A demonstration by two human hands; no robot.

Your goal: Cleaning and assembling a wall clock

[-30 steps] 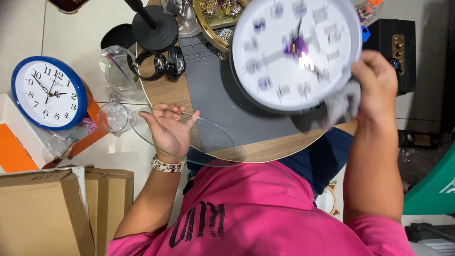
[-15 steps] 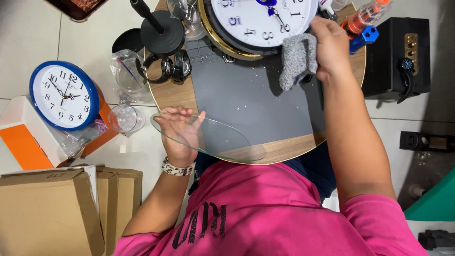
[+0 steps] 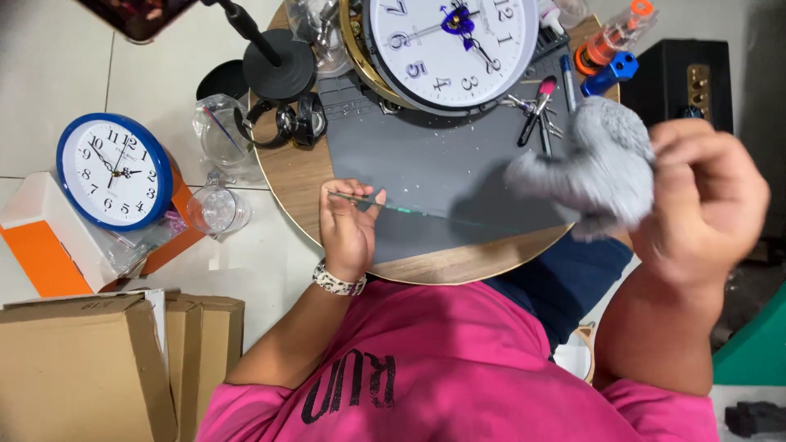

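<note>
We look down on a small round wooden table (image 3: 295, 192) standing on a pale tiled floor (image 3: 49, 74), with a grey mat (image 3: 434, 168) over its middle. At the far edge of the mat lies a white clock (image 3: 450, 45), with small tools (image 3: 536, 110) just beside it. On the floor to our left sit a blue clock (image 3: 115, 170) on an orange and white box (image 3: 41, 245), clear plastic cups (image 3: 217, 209), and cardboard boxes (image 3: 90, 368).

Our left hand (image 3: 348, 233) pinches a clear glass disc (image 3: 409, 209), seen edge-on as a thin greenish line above the mat near the table's near edge. Our right hand (image 3: 704, 200) is closed around a grey cloth (image 3: 594, 168), held above the table's right edge.
</note>
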